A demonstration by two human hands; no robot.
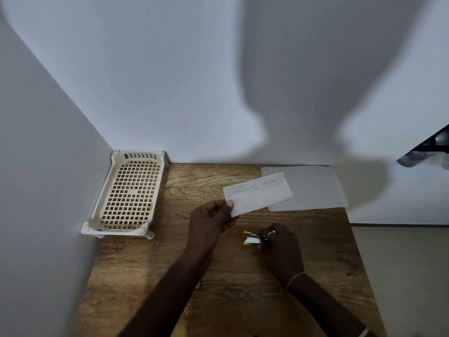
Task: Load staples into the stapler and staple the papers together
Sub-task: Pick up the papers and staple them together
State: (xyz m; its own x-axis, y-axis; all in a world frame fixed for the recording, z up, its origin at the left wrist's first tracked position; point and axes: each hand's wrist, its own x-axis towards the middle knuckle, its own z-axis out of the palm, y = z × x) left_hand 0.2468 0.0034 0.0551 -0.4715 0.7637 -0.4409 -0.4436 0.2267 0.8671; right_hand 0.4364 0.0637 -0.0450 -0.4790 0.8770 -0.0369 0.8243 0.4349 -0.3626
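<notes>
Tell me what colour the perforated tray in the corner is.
Cream, off-white plastic tray with a grid of square holes; the head view shows it.

A cream plastic basket (130, 194) with a lattice floor stands on short feet at the far-left corner of the wooden table (150, 271), tight against the white walls (145, 81). It holds nothing visible. Far right, a dark shiny object (427, 152) pokes in — too cropped to identify. A broad shadow falls across the back wall.

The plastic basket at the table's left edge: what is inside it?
Nothing shows inside the plastic basket; only its grid floor with some brownish stains is seen. The near wall hides a thin strip of the floor.
</notes>
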